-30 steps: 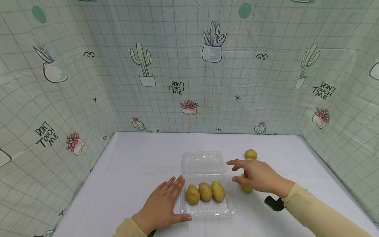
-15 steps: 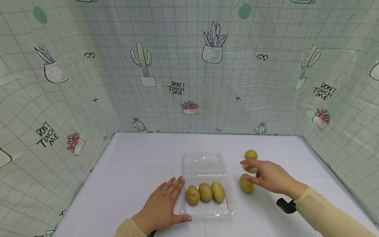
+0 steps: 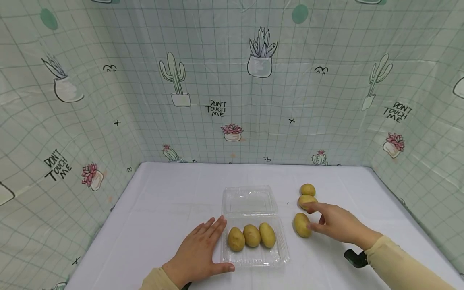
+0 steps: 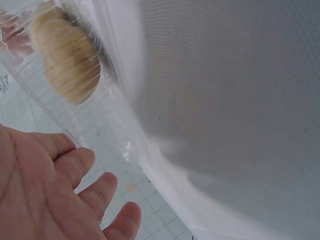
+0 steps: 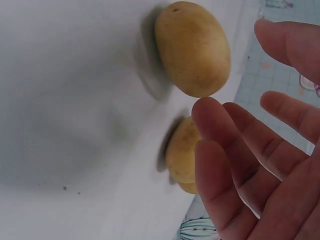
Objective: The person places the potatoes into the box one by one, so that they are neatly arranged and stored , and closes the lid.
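Three potatoes (image 3: 251, 235) lie side by side in the base of a clear plastic clamshell box (image 3: 253, 259), its lid (image 3: 249, 200) folded back behind it. My left hand (image 3: 201, 253) lies spread with straight fingers along the box's left side; the left wrist view shows the fingers (image 4: 100, 192) by the clear wall. To the right of the box, my right hand (image 3: 337, 223) hovers around the near end of the nearest loose potato (image 3: 301, 224), thumb and fingers apart. In the right wrist view that potato (image 5: 192, 50) sits between thumb and fingertips, with a gap showing.
Two more loose potatoes, a middle potato (image 3: 306, 201) and a far potato (image 3: 307, 189), lie behind the nearest one. The white table (image 3: 174, 193) is bordered at the back and sides by a patterned curtain (image 3: 250, 92).
My right hand has moved away from the box to the right and slightly nearer, uncovering the loose potatoes. The left hand and the potatoes in the box have stayed put.
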Available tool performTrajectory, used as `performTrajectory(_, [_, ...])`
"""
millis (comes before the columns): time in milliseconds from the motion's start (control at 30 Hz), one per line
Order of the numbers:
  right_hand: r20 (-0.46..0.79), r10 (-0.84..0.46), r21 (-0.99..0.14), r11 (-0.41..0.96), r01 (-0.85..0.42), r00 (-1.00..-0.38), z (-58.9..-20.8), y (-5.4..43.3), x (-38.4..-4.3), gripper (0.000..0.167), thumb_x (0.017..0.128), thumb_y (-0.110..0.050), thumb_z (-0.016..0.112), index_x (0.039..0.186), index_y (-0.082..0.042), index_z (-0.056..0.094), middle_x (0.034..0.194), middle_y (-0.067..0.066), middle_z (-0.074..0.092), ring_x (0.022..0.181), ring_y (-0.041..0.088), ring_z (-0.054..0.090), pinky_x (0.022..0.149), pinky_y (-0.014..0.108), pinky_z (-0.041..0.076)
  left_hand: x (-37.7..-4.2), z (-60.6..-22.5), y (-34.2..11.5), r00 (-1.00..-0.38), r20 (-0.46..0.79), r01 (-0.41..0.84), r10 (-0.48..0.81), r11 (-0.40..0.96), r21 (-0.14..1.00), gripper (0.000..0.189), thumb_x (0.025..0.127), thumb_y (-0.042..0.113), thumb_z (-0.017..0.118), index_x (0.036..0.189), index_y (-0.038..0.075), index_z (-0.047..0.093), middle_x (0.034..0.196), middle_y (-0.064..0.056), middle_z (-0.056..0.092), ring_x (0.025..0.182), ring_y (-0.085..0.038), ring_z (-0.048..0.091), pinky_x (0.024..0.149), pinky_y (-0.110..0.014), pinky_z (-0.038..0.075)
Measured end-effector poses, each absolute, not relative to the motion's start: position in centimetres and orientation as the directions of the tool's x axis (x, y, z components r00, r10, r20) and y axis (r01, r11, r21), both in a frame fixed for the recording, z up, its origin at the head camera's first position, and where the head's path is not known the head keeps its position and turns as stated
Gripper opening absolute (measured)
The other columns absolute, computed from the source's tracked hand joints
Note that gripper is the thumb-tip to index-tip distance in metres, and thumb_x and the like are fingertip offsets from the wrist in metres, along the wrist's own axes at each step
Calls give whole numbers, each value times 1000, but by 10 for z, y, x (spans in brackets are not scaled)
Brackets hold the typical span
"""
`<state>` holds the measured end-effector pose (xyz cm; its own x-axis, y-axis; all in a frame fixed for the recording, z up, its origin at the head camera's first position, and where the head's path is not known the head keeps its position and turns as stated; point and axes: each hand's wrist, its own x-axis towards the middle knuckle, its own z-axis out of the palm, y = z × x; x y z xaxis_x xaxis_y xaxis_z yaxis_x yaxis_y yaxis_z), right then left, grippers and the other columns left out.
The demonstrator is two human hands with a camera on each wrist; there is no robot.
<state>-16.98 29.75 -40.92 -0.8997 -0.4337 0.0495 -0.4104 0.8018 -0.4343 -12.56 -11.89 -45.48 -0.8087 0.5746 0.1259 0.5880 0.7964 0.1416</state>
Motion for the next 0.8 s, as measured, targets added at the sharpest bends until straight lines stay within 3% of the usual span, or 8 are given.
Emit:
performTrajectory(267, [22,-443,-495,774,-394,-896,-425,300,-171,66,86,-32,80,141,-7,54,123,7,64,70,1,54,59,24,47,-125,-454,-118,-806,134,591,576,794,145,110,79,84,52,155,6,34,161,-7,31,145,-28,30,114,-47,31])
performTrajectory(667, [14,-485,-559,722,-409,-875,-438,300,-177,69,85,-31,80,141,-2,52,114,9,63,67,4,56,61,24,50,-125,-454,-119,-799,155,600,581,788,140,109,79,83,52,155,6,36,160,-7,33,144,-29,32,113,-47,32])
performTrajectory(800, [5,-506,-584,698,-414,-862,-440,299,-179,68,86,-29,80,141,-1,51,121,14,62,67,4,58,61,24,50,-125,-454,-119,-800,153,599,580,788,142,109,79,83,52,155,6,35,160,-7,32,145,-29,32,113,-47,32])
